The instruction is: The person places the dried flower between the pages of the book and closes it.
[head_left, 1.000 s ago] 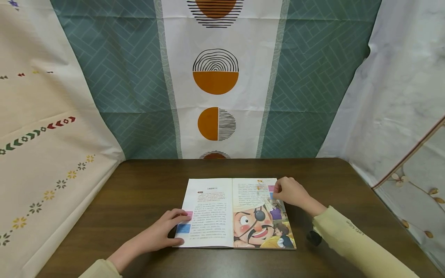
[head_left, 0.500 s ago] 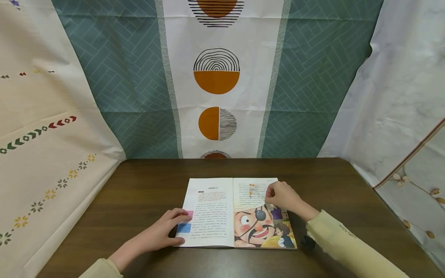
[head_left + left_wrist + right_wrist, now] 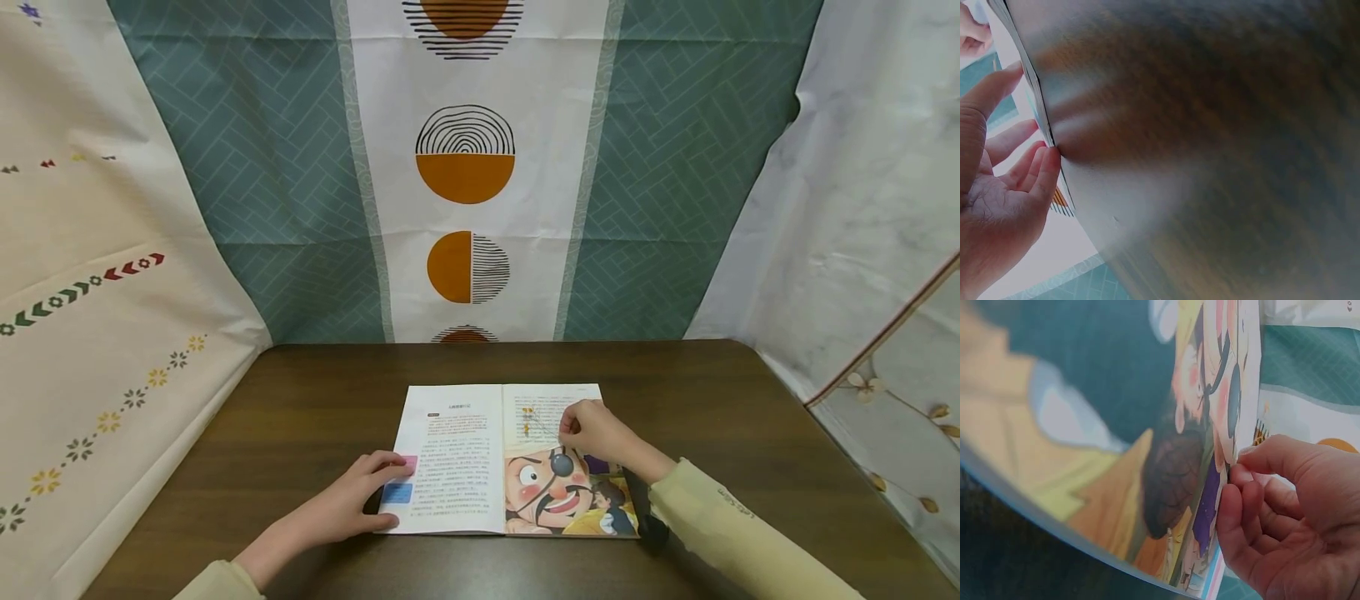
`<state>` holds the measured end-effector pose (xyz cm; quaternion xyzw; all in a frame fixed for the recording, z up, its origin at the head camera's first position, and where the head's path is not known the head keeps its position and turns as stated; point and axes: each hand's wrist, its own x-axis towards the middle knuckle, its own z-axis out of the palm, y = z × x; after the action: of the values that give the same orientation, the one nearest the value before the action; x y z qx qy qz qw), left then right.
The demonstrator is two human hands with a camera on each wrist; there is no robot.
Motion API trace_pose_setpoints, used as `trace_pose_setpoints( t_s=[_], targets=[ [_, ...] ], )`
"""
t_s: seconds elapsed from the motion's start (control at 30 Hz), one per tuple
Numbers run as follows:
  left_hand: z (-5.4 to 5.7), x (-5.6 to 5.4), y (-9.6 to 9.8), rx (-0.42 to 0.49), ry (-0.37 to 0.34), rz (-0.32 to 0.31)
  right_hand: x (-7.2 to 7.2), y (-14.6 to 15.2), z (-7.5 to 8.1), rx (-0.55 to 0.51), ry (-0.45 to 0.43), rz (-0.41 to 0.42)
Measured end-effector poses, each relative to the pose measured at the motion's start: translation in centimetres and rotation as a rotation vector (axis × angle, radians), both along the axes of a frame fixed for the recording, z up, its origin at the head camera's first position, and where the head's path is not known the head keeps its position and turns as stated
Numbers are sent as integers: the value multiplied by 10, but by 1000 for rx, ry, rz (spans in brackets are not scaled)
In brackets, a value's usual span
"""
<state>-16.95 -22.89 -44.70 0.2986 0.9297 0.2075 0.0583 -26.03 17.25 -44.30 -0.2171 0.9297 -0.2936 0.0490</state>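
Note:
An open book [image 3: 457,492] lies on the brown table, text on its left page and a cartoon pirate with an eye patch on its right page. My left hand [image 3: 352,496] rests at the left page's outer edge, fingers spread, beside pink and blue marks. In the left wrist view its fingertips touch the book's edge. Over the right page, my right hand [image 3: 603,433] pinches a thin, see-through piece with small orange marks [image 3: 528,419]. The kind of this piece is too fine to tell. The right wrist view shows the thumb and curled fingers [image 3: 1250,500] close to the page.
The wooden table [image 3: 315,400] extends around the book. A patterned green and white curtain [image 3: 480,275] hangs at its far edge, with light cloths on the left and right. A dark object [image 3: 654,533] shows below the right sleeve.
My right hand has moved left and slightly nearer across the right page, carrying the thin piece with orange marks. My left hand and the book have stayed in place.

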Motion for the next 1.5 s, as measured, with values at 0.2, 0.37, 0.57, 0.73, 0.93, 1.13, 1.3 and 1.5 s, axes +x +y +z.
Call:
trace_pose_setpoints(
  t_s=[0.2, 0.37, 0.57, 0.73, 0.93, 1.13, 1.3, 1.5],
  targets=[
    [-1, 0, 0, 2, 15, 1, 0, 0, 0, 0, 4, 19],
    [-1, 0, 0, 5, 21, -1, 1, 1, -1, -12, 28, 27],
    [0, 1, 1, 2, 15, -2, 4, 0, -3, -32, 36, 4],
    [1, 1, 1, 3, 11, 2, 5, -1, -3, -35, 29, -12],
    [2, 2, 1, 4, 20, 4, 5, -2, -2, -28, 21, -18],
    [1, 2, 1, 2, 23, 0, 1, -3, 0, -5, 9, 21],
    [-1, 2, 1, 4, 21, 0, -1, -4, 0, 22, 15, 34],
    [1, 2, 2, 8, 25, -2, -1, -3, -1, 23, 12, 27]
  ],
)
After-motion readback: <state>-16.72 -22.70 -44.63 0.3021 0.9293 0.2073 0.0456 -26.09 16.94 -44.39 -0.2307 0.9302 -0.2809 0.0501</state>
